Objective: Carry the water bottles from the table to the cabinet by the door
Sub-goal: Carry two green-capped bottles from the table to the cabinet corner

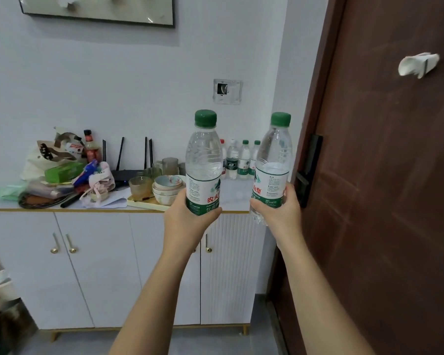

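Door (382, 175): brown, fills the right of the frame; its dark handle sits just right of my right-hand load.
Cabinet (100, 265): white, lower centre, against the wall left of the door.
Counter (237, 194): the cabinet's top; one bare patch at centre right, beyond and a little below both bottles I hold.
Clutter (62, 170): bags and packets crowd the counter's left.
Tray of bowls (144, 202): mid-counter, its corner just beside my left hand.
Left bottle (203, 160): upright, green cap up, centre frame.
Right bottle (273, 165): upright with a slight lean, apart from the left one.
Row of bottles (237, 160): stands against the wall behind the bare patch, seen between my two.
Left hand (187, 219): grip curled round the left bottle's lower label.
Right hand (280, 213): grip curled round the right bottle's base.
Judgement: both go forward and down onto the patch; depth to the row is hard to read, perhaps tight.
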Demonstrator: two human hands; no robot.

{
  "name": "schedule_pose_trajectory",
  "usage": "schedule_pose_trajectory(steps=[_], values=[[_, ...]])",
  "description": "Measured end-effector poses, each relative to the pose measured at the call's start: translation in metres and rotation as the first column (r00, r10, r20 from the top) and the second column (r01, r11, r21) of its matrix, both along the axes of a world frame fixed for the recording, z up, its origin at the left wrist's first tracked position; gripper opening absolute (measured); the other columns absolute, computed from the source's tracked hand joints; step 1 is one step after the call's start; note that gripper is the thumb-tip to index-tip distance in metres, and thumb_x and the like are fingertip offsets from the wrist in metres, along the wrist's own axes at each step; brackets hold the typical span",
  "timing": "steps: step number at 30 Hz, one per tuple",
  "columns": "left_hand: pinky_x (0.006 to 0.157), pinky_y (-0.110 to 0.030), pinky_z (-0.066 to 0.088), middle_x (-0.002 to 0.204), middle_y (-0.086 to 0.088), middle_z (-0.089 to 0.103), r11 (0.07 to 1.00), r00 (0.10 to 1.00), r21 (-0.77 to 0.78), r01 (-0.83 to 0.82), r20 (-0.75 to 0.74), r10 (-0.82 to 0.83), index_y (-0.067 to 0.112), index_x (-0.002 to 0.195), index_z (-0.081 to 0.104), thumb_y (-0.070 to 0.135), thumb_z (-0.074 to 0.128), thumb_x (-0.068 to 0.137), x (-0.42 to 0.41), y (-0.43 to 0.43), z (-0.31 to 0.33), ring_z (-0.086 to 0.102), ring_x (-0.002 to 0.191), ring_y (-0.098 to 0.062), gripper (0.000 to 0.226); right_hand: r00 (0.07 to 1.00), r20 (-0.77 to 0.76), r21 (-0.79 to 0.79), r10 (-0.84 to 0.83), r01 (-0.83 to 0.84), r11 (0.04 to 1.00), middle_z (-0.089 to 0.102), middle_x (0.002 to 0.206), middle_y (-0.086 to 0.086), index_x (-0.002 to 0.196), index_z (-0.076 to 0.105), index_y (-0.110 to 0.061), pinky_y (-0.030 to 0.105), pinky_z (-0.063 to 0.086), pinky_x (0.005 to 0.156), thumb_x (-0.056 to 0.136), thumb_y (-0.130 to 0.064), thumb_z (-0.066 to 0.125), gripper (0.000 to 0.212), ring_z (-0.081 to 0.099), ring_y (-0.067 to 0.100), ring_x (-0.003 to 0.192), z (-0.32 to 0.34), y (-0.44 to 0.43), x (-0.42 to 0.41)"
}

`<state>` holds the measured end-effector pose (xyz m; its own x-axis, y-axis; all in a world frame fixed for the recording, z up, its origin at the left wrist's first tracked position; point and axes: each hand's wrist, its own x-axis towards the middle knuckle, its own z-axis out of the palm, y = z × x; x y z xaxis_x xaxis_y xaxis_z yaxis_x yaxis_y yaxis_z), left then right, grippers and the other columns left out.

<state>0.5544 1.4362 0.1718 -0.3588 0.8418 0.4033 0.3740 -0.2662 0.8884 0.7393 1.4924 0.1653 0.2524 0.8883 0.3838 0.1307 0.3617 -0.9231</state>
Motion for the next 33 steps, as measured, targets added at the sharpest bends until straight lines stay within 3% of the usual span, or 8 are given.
schedule_pose_trajectory(steps=[4, 7, 17, 24, 29, 31, 33], values=[[0.059, -0.004, 0.044, 0.097, 0.015, 0.065, 1.000, 1.000, -0.011, 0.007, -0.019, -0.007, 0.025, 0.113, 0.059, 0.025, 0.085, 0.068, 0.001, 0.040, -0.006, 0.060, 0.088, 0.004, 0.051, 1.000, 0.021, -0.012, -0.014, 0.015, 1.000, 0.060, 0.101, -0.023, 0.122, 0.052, -0.032, 0.032, 0.053, 0.090, 0.067, -0.010, 0.087, 0.069, 0.062, 0.012, 0.103, -0.006, 0.037, 0.004], [0.063, -0.005, 0.044, 0.097, 0.017, 0.065, 1.000, 1.000, -0.006, 0.021, -0.006, -0.021, 0.027, 0.113, 0.059, 0.025, 0.085, 0.068, 0.005, 0.074, -0.006, 0.060, 0.088, 0.006, 0.052, 0.999, 0.048, -0.019, -0.019, 0.020, 1.000, 0.057, 0.098, -0.027, 0.125, 0.051, -0.030, 0.028, 0.050, 0.086, 0.069, -0.010, 0.087, 0.070, 0.061, 0.012, 0.103, -0.007, 0.064, 0.007], [0.061, -0.008, 0.038, 0.089, 0.016, 0.062, 0.999, 0.999, -0.032, 0.036, 0.006, -0.036, 0.030, 0.098, 0.056, 0.026, 0.086, 0.066, 0.010, 0.213, -0.017, 0.055, 0.079, 0.010, 0.044, 0.996, 0.055, -0.023, -0.070, 0.071, 0.997, 0.064, 0.103, -0.017, 0.125, 0.052, -0.027, 0.020, 0.050, 0.075, 0.064, -0.011, 0.089, 0.072, 0.064, 0.010, 0.100, -0.026, 0.190, 0.008], [0.052, -0.006, 0.040, 0.082, 0.019, 0.060, 0.996, 0.998, -0.058, 0.063, 0.006, -0.063, 0.020, 0.104, 0.058, 0.024, 0.084, 0.068, 0.008, 0.336, -0.015, 0.055, 0.075, 0.008, 0.044, 0.994, 0.066, -0.047, -0.088, 0.092, 0.995, 0.065, 0.107, -0.016, 0.126, 0.050, -0.028, 0.035, 0.056, 0.087, 0.066, -0.014, 0.087, 0.072, 0.065, 0.011, 0.103, -0.024, 0.305, 0.000], [0.050, -0.005, 0.039, 0.085, 0.017, 0.062, 0.991, 0.994, -0.081, 0.106, -0.011, -0.107, 0.022, 0.107, 0.056, 0.026, 0.083, 0.069, 0.010, 0.417, -0.020, 0.056, 0.075, 0.009, 0.046, 0.990, 0.093, -0.094, -0.106, 0.114, 0.989, 0.065, 0.106, -0.016, 0.123, 0.049, -0.030, 0.029, 0.055, 0.081, 0.067, -0.019, 0.086, 0.067, 0.064, 0.009, 0.100, -0.029, 0.373, -0.004], [0.050, -0.005, 0.040, 0.091, 0.013, 0.065, 0.989, 0.993, -0.093, 0.115, -0.011, -0.117, 0.021, 0.109, 0.057, 0.023, 0.082, 0.068, 0.013, 0.442, -0.030, 0.059, 0.078, 0.005, 0.048, 0.988, 0.104, -0.125, -0.112, 0.124, 0.984, 0.063, 0.103, -0.017, 0.119, 0.047, -0.033, 0.024, 0.051, 0.076, 0.068, -0.019, 0.086, 0.066, 0.063, 0.010, 0.098, -0.039, 0.393, -0.004], [0.056, -0.011, 0.042, 0.096, 0.008, 0.067, 0.982, 0.991, -0.139, 0.131, -0.009, -0.133, 0.020, 0.111, 0.056, 0.021, 0.080, 0.066, 0.019, 0.470, -0.049, 0.064, 0.083, -0.007, 0.051, 0.984, 0.120, -0.171, -0.128, 0.148, 0.974, 0.063, 0.105, -0.013, 0.115, 0.045, -0.036, 0.026, 0.051, 0.077, 0.068, -0.019, 0.086, 0.065, 0.063, 0.012, 0.098, -0.056, 0.416, -0.001]])
